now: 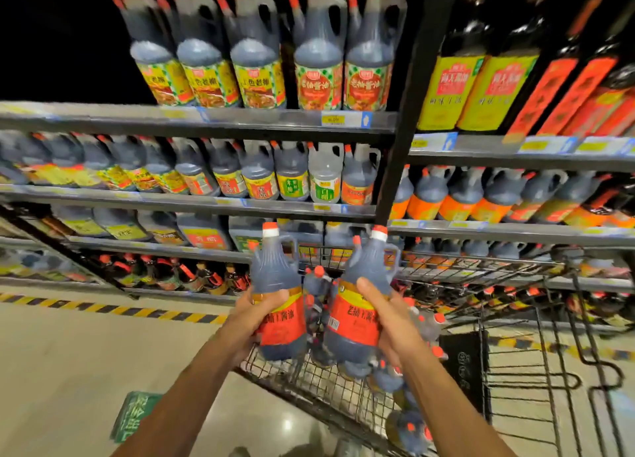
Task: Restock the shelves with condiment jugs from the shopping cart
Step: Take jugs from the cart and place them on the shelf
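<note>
— What have I got in each hand?

— My left hand [256, 314] is wrapped tight round a dark jug [280, 295], fingers across its red label; my right hand [385, 319] is clamped on a second jug [357, 305] the same way. Both are upright with red caps (the right one tilts slightly), held just above the shopping cart [343, 384].

— And the rest?

— More jugs [409, 425] lie in the cart's near left corner. The shelves [220, 121] ahead stand well apart from my hands, packed with similar bottles.
</note>
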{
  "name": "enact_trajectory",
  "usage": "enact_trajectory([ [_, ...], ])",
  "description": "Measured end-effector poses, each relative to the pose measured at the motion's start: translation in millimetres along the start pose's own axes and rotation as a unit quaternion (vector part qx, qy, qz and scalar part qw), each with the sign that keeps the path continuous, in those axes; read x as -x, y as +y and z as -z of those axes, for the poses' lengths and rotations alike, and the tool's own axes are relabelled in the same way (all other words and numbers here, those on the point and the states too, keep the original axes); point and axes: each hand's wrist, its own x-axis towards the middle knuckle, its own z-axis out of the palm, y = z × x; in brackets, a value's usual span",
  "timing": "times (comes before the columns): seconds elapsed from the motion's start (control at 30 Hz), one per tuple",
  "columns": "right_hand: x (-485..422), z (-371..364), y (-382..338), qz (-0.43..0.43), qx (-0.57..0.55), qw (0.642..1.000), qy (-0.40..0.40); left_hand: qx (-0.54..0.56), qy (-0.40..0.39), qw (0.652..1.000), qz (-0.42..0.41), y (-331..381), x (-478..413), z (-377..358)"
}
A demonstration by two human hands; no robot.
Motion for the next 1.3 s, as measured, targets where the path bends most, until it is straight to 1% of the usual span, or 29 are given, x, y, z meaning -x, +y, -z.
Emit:
enact_trajectory([
  [0.07,-2.3,-27.2,-2.2,0.004,0.023,0.999,-0.025,0.014,-0.002,1.0,-0.017,12.0,6.2,25.6],
  [0.2,-6.2,-103.7,0.8,0.011,0.064,0.997,-0.04,0.048,0.011,0.997,-0.055,35.8,24.0,88.4],
  [0.47,-7.6,-285.3,34.8,0.041,0.112,0.988,-0.099,0.11,0.068,0.987,-0.099,83.3,61.0,249.6],
  [0.6,-10.2,-366.4,48.1,0.055,0.132,0.979,-0.144,0.115,0.093,0.98,-0.137,108.8,79.9,319.6],
  [0.73,-21.5,-431.1,51.6,0.063,0.149,0.971,-0.178,0.117,0.114,0.973,-0.164,130.9,89.8,371.7],
  [0.97,-72.1,-509.6,35.4,0.09,0.18,0.954,-0.22,0.076,0.137,0.97,-0.186,179.3,48.4,433.7],
  [1.13,-132.4,-557.9,20.4,0.11,0.177,0.953,-0.221,0.053,0.14,0.96,-0.235,234.4,-1.8,461.8],
  [1.3,-195.1,-608.6,-3.7,0.113,0.153,0.954,-0.23,-0.01,0.158,0.942,-0.295,298.2,-54.9,487.6],
])
